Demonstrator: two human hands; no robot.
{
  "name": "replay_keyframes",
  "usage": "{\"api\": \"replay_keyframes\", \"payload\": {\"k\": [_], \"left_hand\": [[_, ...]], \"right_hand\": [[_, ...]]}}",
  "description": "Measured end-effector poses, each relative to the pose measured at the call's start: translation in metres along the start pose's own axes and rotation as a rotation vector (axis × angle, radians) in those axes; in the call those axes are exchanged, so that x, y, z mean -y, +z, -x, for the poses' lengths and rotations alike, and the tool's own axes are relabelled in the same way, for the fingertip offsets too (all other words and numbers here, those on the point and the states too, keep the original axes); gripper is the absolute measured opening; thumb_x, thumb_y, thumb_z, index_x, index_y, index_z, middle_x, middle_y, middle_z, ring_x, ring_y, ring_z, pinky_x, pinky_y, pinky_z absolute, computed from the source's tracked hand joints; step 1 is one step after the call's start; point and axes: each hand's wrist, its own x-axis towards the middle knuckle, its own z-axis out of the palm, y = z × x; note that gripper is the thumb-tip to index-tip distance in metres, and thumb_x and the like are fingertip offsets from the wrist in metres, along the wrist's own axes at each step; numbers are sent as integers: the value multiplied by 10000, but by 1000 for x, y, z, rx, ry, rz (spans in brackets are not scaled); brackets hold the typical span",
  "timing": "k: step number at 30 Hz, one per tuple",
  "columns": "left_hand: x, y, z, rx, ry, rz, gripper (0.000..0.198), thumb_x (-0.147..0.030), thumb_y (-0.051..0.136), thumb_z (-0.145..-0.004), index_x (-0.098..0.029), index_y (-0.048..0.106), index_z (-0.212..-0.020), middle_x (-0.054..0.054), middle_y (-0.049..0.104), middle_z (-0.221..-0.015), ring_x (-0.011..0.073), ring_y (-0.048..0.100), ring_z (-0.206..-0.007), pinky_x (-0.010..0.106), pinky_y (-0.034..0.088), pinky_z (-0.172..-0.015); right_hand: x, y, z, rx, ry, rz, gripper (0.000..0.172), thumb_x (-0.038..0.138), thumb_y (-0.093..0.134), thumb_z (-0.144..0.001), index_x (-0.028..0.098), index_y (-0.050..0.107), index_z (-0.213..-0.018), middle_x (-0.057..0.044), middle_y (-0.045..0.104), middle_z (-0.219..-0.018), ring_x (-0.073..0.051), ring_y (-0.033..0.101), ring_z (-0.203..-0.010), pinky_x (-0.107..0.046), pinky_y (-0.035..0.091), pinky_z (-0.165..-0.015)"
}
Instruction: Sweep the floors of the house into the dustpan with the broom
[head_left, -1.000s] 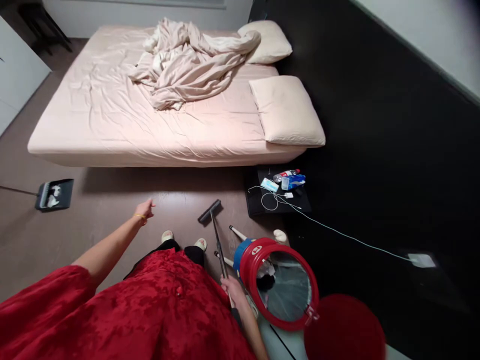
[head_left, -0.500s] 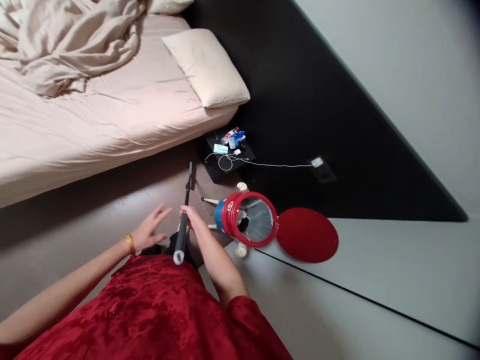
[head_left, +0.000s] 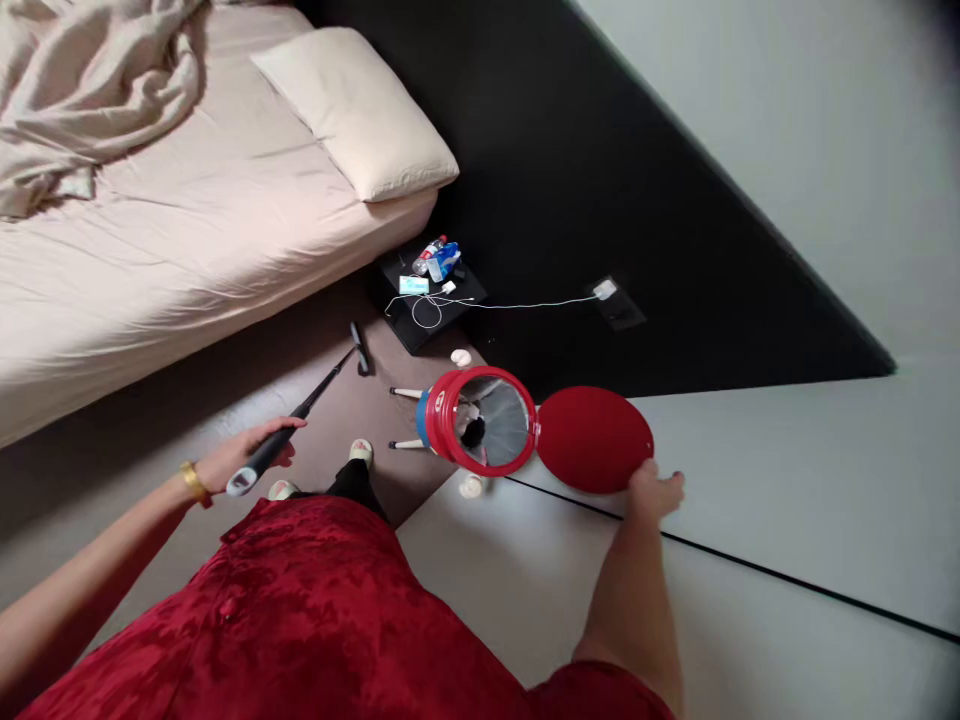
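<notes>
My left hand (head_left: 251, 450) is wrapped round the grip of a black long-handled floor tool (head_left: 319, 392), which slants away to a narrow flat dark head (head_left: 360, 348) on the floor. Its exact kind is hard to make out. On the right, my right hand (head_left: 654, 490) is at the near edge of a round red lid (head_left: 596, 440), with some fingers hidden. That lid stands swung back on its hinge from a red and blue trash can (head_left: 442, 415). Inside the can's rim a clear liner bag (head_left: 510, 420) shows, with something black and some white scraps in it.
A bed (head_left: 225, 270) with a pillow (head_left: 367, 120) runs along the upper left. Beside it a low black nightstand (head_left: 412, 335) carries a bottle, a blue packet and a white cable (head_left: 525, 305) plugged into the wall. White panels border the lower right.
The tool has passed from my right hand to my left and tilted leftward. My right hand has moved right to the lid. The view has shifted slightly, and my feet now show.
</notes>
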Motion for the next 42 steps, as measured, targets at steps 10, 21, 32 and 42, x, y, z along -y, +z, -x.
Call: {"api": "replay_keyframes", "payload": {"k": [10,21,32,42], "left_hand": [[20,-7,21,-85,-306,724,624,-368,669,-752,-95,480,-1282,231,687,-1047,324,660,-1008,372,573,-811],[23,14,38,-264,-339,825,601,-51,595,-739,-186,430,-1300,79,657,-811,141,637,-551,243,571,-514],[39,17,49,-272,-379,996,422,-27,521,-771,-193,477,-1156,44,544,-782,64,511,-479,153,474,-396],[38,22,45,-283,-412,1050,304,-25,531,-756,-159,512,-1028,15,506,-714,59,490,-434,137,439,-333]], "right_hand": [[6,88,157,493,-734,75,532,328,303,-901,66,605,-1251,-172,594,-1262,-234,519,-1142,-336,367,-996],[18,136,241,783,-832,573,544,364,237,-969,195,337,-1476,-66,257,-1553,-242,275,-1364,-443,252,-1073],[69,145,207,832,-890,649,611,148,288,-911,237,195,-1508,-169,565,-1243,-261,536,-1138,-384,359,-890],[92,144,208,916,-869,763,597,147,319,-889,214,283,-1480,-161,654,-1152,-269,589,-1116,-406,360,-934]]}}
